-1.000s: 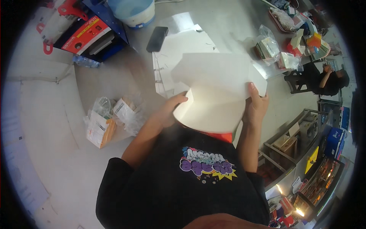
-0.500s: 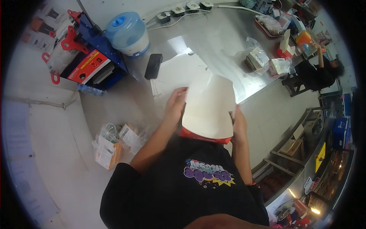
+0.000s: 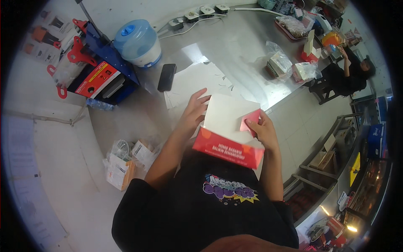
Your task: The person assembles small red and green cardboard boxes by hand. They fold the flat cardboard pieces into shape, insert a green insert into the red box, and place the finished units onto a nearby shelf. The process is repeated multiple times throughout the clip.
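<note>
Right hand (image 3: pixel 265 129): grip grasping the carton (image 3: pixel 228 150) by a small red flap at its right side, thumb pressed on top. Left hand (image 3: pixel 194 112): grip released, fingers spread at the carton's left edge; can't tell if they touch it.

Carton is partly folded, held up in front of the person's black shirt (image 3: pixel 231 218), at the near side of the worktop (image 3: pixel 126 101). White inside faces up, red printed wall on the near side, tilted down a bit to the right.

Just beyond it on the worktop: flat white sheets (image 3: pixel 195 80), with small dark marks or cuts along the edges. Black phone (image 3: pixel 167 77) lies at their far left corner, next to them.

Far left: red-and-blue machine (image 3: pixel 98 80), clear bottle (image 3: pixel 100 104) beside its near side, white tub (image 3: pixel 145 54) with see-through blue lid to its right. 4 plugs or adapters (image 3: pixel 192 17) along the far wall.

Near left: 2 bagged boxes (image 3: pixel 120 172). Far right on the worktop: 2 plastic-wrapped packs (image 3: pixel 279 65), red-and-white box (image 3: pixel 310 52) with lid up, tray (image 3: pixel 291 28) behind. Co-worker (image 3: pixel 357 71) in black sits on a dark stool (image 3: pixel 322 90), right of the worktop.
</note>
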The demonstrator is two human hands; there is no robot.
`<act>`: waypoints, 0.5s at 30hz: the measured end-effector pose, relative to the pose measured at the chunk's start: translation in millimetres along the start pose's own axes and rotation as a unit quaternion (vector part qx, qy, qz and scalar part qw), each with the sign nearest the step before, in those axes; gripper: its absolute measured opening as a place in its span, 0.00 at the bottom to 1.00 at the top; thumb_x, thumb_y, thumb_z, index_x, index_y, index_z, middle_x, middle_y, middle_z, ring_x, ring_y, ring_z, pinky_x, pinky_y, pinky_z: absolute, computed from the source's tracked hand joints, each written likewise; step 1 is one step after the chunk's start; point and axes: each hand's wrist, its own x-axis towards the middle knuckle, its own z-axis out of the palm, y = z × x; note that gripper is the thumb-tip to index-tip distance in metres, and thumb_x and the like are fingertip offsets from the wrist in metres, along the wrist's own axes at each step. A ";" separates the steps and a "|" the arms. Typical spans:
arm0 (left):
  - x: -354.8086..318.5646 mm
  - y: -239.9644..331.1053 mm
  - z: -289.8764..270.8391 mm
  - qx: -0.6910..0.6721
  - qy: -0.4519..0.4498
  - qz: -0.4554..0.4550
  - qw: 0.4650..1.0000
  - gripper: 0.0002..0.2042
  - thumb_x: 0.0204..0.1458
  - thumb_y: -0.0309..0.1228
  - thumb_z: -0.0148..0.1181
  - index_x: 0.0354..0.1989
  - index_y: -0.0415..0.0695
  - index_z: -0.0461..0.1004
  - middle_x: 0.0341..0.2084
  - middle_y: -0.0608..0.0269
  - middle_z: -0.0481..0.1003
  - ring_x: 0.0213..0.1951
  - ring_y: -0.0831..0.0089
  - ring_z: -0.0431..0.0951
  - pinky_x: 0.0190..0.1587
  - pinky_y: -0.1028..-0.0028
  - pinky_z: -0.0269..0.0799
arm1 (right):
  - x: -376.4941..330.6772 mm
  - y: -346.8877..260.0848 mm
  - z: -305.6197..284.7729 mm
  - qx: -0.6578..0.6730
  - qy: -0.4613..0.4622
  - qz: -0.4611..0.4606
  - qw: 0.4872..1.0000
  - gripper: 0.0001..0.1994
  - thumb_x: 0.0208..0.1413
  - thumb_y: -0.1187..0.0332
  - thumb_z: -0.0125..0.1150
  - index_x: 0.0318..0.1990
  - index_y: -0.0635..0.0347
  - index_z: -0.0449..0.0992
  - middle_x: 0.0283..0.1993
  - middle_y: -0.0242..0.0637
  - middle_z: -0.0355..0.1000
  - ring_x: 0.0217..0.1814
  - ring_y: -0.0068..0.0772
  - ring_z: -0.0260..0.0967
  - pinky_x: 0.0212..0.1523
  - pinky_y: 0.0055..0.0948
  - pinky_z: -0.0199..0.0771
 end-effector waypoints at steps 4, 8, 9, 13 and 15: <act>-25.7 -7.7 -0.5 -0.178 -0.092 0.020 0.979 0.35 0.64 0.43 0.59 0.75 0.42 0.53 0.74 0.52 0.54 0.73 0.57 0.56 0.72 0.58 0.56 | 2.8 22.1 2.6 0.037 0.090 -0.047 0.994 0.25 0.67 0.66 0.60 0.68 0.65 0.67 0.40 0.39 0.78 0.40 0.24 0.75 0.40 0.22 0.76; -40.9 -33.6 7.3 0.141 -0.066 0.025 0.988 0.39 0.60 0.50 0.64 0.73 0.41 0.58 0.73 0.49 0.54 0.72 0.60 0.58 0.68 0.60 0.65 | 18.3 74.6 -19.6 0.053 0.129 -0.044 0.989 0.19 0.73 0.56 0.48 0.62 0.58 0.68 0.46 0.37 0.76 0.46 0.27 0.73 0.49 0.29 0.75; -42.0 -35.0 11.8 0.167 -0.056 0.017 0.984 0.39 0.60 0.51 0.63 0.72 0.41 0.59 0.72 0.48 0.57 0.71 0.60 0.61 0.66 0.61 0.68 | 14.4 61.3 -5.4 0.126 0.185 -0.032 0.974 0.20 0.74 0.53 0.44 0.60 0.58 0.69 0.48 0.37 0.75 0.48 0.28 0.72 0.51 0.30 0.74; -36.3 -31.6 23.9 -0.030 0.109 -0.083 0.990 0.27 0.65 0.40 0.59 0.67 0.39 0.64 0.60 0.55 0.72 0.60 0.64 0.75 0.62 0.63 0.72 | -5.3 13.8 25.8 0.161 0.132 -0.110 0.972 0.21 0.73 0.53 0.46 0.64 0.57 0.67 0.56 0.42 0.71 0.56 0.29 0.70 0.56 0.30 0.72; -32.2 -16.0 29.9 -0.129 0.184 -0.127 0.966 0.24 0.67 0.40 0.56 0.64 0.37 0.67 0.57 0.56 0.75 0.58 0.66 0.76 0.62 0.63 0.72 | -9.6 12.2 21.2 0.018 0.053 -0.138 0.989 0.22 0.71 0.60 0.53 0.67 0.59 0.65 0.56 0.44 0.72 0.58 0.28 0.70 0.57 0.29 0.72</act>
